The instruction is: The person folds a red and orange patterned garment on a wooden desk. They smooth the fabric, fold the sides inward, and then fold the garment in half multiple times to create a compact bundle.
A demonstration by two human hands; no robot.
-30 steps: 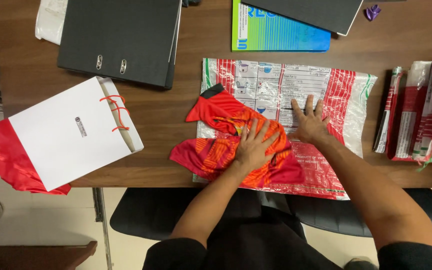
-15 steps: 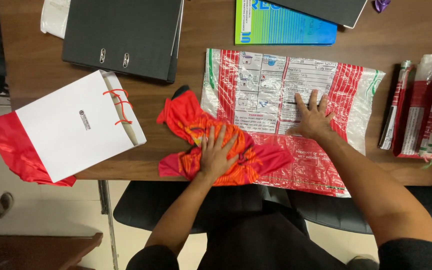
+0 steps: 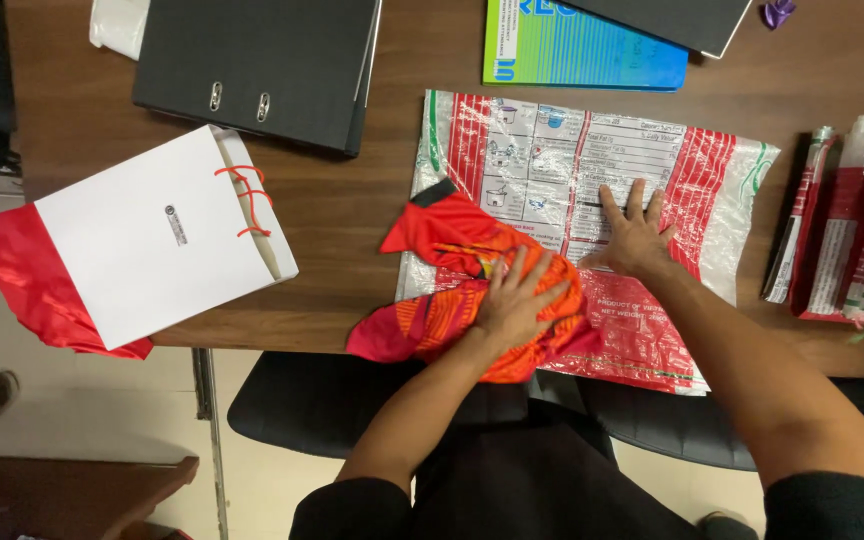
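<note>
I see a wooden table (image 3: 352,215) bearing a black binder (image 3: 262,65), white bag (image 3: 157,240), plastic sack (image 3: 572,180), blue-green book (image 3: 577,50) and folded sacks (image 3: 847,225) at right.

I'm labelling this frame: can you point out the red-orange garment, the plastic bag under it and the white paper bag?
red-orange garment (image 3: 442,235): head view, upper red part.
plastic bag (image 3: 542,160): head view, printed upper panel.
white paper bag (image 3: 142,250): head view, middle of its face.

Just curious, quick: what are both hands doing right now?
Left hand: open, flat on the red-orange garment.
Right hand: open, flat on the plastic bag.
</note>
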